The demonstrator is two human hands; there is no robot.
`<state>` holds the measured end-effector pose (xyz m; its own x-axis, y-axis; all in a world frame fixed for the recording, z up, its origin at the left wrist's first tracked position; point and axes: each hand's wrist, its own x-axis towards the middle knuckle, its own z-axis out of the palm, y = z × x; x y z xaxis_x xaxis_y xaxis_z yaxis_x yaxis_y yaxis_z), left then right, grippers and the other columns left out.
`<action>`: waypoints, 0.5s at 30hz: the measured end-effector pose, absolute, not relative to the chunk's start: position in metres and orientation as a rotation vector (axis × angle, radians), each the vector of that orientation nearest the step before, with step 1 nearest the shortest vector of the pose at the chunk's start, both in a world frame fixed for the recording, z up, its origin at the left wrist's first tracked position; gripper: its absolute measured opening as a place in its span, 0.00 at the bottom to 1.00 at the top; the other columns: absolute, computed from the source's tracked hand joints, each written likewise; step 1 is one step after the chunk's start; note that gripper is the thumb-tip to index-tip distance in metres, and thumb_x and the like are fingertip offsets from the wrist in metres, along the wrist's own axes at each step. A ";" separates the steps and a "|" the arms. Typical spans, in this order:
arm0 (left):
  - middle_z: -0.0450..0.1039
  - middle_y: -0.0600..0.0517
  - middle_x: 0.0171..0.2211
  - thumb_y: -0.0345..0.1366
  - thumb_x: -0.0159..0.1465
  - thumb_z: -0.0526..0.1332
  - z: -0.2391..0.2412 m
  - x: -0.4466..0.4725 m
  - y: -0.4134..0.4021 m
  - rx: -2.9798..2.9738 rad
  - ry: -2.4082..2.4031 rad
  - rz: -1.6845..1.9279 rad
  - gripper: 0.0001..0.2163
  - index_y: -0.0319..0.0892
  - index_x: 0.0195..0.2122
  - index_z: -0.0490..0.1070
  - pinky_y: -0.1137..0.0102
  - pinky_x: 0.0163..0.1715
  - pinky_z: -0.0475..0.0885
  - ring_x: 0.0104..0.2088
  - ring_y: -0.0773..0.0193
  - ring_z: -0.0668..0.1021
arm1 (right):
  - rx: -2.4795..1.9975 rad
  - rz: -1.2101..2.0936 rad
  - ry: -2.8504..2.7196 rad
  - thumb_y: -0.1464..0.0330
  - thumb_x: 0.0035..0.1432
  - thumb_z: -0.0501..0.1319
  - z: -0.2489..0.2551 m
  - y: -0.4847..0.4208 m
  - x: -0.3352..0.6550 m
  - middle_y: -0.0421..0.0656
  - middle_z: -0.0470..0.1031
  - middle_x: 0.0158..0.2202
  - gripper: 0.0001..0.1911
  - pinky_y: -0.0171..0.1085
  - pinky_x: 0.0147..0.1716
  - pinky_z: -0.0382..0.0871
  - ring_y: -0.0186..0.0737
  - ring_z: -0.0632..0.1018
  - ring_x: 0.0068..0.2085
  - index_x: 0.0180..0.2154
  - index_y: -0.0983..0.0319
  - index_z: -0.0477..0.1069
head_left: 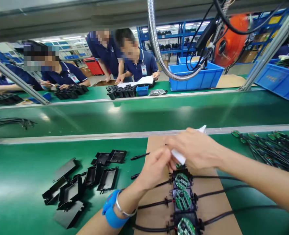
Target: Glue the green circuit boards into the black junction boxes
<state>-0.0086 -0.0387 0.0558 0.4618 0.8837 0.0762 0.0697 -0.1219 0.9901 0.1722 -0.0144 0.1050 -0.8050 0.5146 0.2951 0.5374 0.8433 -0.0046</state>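
Observation:
My right hand [194, 148] is closed around a white, strip-like object [178, 157], whose pointed end shows above the knuckles; its kind is hard to make out. Close beside it, my left hand [156, 166] has its fingers bent together, and what they pinch is hidden. A blue band and a metal bracelet circle the left wrist. Below both hands runs a row of black housings with round green circuit boards [183, 199] in them. Black cables [222, 213] lead out of the housings to both sides. The row lies on a brown cardboard sheet [156, 215].
Loose black plastic covers [69, 191] lie piled at the left. A bundle of cabled boards [269, 147] rests at the right. Beyond the metal rail, people sit and stand at another bench with blue bins [195, 76]. A metal conduit [156, 49] hangs overhead near an orange fan [232, 40].

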 end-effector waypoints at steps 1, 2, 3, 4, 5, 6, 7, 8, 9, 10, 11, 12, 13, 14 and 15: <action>0.76 0.45 0.33 0.49 0.68 0.47 0.052 -0.013 -0.031 1.669 0.865 0.890 0.23 0.35 0.42 0.73 0.66 0.33 0.75 0.32 0.61 0.78 | -0.905 0.003 -2.606 0.68 0.61 0.50 0.105 0.000 0.176 0.51 0.74 0.35 0.19 0.46 0.34 0.66 0.48 0.74 0.34 0.51 0.69 0.65; 0.76 0.42 0.42 0.47 0.69 0.48 0.046 -0.017 -0.024 1.829 0.891 0.885 0.21 0.36 0.47 0.72 0.61 0.42 0.75 0.41 0.57 0.78 | -1.001 0.146 -2.443 0.67 0.62 0.49 0.103 0.013 0.179 0.49 0.74 0.34 0.17 0.44 0.34 0.66 0.46 0.74 0.34 0.49 0.67 0.66; 0.73 0.41 0.50 0.44 0.69 0.49 0.039 -0.020 -0.019 2.001 0.932 0.848 0.20 0.37 0.52 0.70 0.57 0.50 0.72 0.49 0.55 0.75 | -1.074 0.307 -2.263 0.66 0.63 0.49 0.100 0.026 0.182 0.47 0.73 0.32 0.14 0.43 0.34 0.65 0.44 0.74 0.33 0.44 0.65 0.67; 0.69 0.41 0.55 0.40 0.69 0.49 0.031 -0.022 -0.016 2.166 0.965 0.776 0.19 0.37 0.55 0.68 0.55 0.55 0.68 0.55 0.53 0.72 | -1.109 0.479 -2.081 0.65 0.63 0.48 0.096 0.037 0.184 0.44 0.72 0.29 0.12 0.41 0.33 0.65 0.41 0.73 0.31 0.38 0.63 0.68; 0.67 0.42 0.58 0.38 0.69 0.50 0.023 -0.023 -0.015 2.305 0.982 0.692 0.19 0.37 0.57 0.66 0.54 0.58 0.65 0.58 0.53 0.69 | -1.104 0.658 -1.910 0.65 0.63 0.49 0.090 0.046 0.184 0.41 0.70 0.25 0.12 0.39 0.31 0.65 0.39 0.72 0.29 0.32 0.62 0.66; 0.65 0.42 0.60 0.36 0.69 0.50 0.015 -0.023 -0.016 2.411 0.979 0.615 0.19 0.36 0.58 0.65 0.54 0.59 0.64 0.59 0.53 0.68 | -1.070 0.828 -1.745 0.65 0.61 0.50 0.084 0.053 0.182 0.39 0.67 0.22 0.12 0.38 0.29 0.64 0.37 0.71 0.26 0.27 0.61 0.64; 0.64 0.43 0.61 0.35 0.69 0.49 0.007 -0.022 -0.017 2.492 0.966 0.555 0.19 0.36 0.59 0.63 0.54 0.59 0.65 0.59 0.53 0.69 | -1.015 0.976 -1.583 0.65 0.59 0.51 0.079 0.059 0.177 0.37 0.65 0.20 0.12 0.37 0.27 0.64 0.36 0.71 0.24 0.25 0.60 0.62; 0.63 0.43 0.61 0.34 0.68 0.49 0.000 -0.022 -0.020 2.553 0.957 0.512 0.20 0.36 0.60 0.62 0.54 0.58 0.66 0.58 0.53 0.69 | -0.952 1.102 -1.433 0.64 0.57 0.53 0.073 0.063 0.171 0.36 0.63 0.19 0.11 0.36 0.25 0.63 0.35 0.69 0.22 0.24 0.60 0.61; 0.63 0.44 0.61 0.34 0.68 0.50 -0.005 -0.022 -0.022 2.600 0.954 0.489 0.20 0.36 0.60 0.62 0.55 0.58 0.67 0.58 0.53 0.69 | -0.894 1.210 -1.303 0.64 0.56 0.54 0.068 0.065 0.164 0.35 0.61 0.18 0.11 0.35 0.22 0.62 0.33 0.67 0.20 0.23 0.60 0.61; 0.63 0.44 0.62 0.34 0.69 0.50 -0.010 -0.022 -0.025 2.636 0.953 0.485 0.20 0.35 0.60 0.62 0.56 0.58 0.67 0.58 0.53 0.69 | -0.848 1.298 -1.194 0.63 0.55 0.56 0.063 0.067 0.156 0.34 0.59 0.17 0.11 0.33 0.19 0.60 0.31 0.64 0.18 0.24 0.60 0.61; 0.63 0.45 0.62 0.34 0.69 0.49 -0.013 -0.022 -0.027 2.663 0.952 0.492 0.20 0.35 0.61 0.61 0.57 0.58 0.67 0.59 0.53 0.69 | -0.809 1.365 -1.110 0.62 0.55 0.57 0.059 0.068 0.148 0.32 0.56 0.16 0.12 0.32 0.17 0.57 0.29 0.61 0.16 0.24 0.60 0.61; 0.63 0.45 0.62 0.35 0.69 0.49 -0.015 -0.023 -0.028 2.683 0.947 0.500 0.20 0.35 0.61 0.61 0.58 0.59 0.66 0.59 0.54 0.68 | -0.777 1.409 -1.055 0.61 0.55 0.58 0.055 0.069 0.141 0.31 0.54 0.16 0.13 0.30 0.16 0.54 0.27 0.58 0.15 0.23 0.60 0.61; 0.63 0.45 0.62 0.35 0.70 0.48 -0.016 -0.023 -0.028 2.698 0.944 0.505 0.20 0.35 0.61 0.61 0.59 0.59 0.66 0.60 0.55 0.68 | -0.750 1.431 -1.026 0.59 0.55 0.59 0.051 0.070 0.135 0.31 0.52 0.15 0.15 0.29 0.14 0.52 0.27 0.56 0.15 0.23 0.60 0.60; 0.62 0.46 0.62 0.36 0.70 0.48 -0.017 -0.024 -0.028 2.708 0.941 0.506 0.20 0.36 0.61 0.60 0.60 0.58 0.67 0.60 0.55 0.68 | -0.728 1.440 -1.019 0.58 0.55 0.60 0.048 0.070 0.130 0.30 0.51 0.15 0.17 0.29 0.14 0.51 0.26 0.54 0.14 0.22 0.60 0.59; 0.61 0.46 0.63 0.36 0.71 0.47 -0.017 -0.025 -0.028 2.716 0.941 0.508 0.20 0.35 0.61 0.60 0.60 0.58 0.67 0.60 0.55 0.67 | -0.709 1.441 -1.025 0.57 0.55 0.61 0.044 0.071 0.126 0.30 0.50 0.15 0.19 0.28 0.13 0.50 0.26 0.53 0.14 0.22 0.60 0.58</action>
<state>-0.0246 -0.0284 -0.0175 0.7349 0.6309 0.2489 0.5542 -0.7701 0.3159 0.1258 0.0714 0.0443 -0.1443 0.9804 0.1344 -0.4482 0.0563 -0.8922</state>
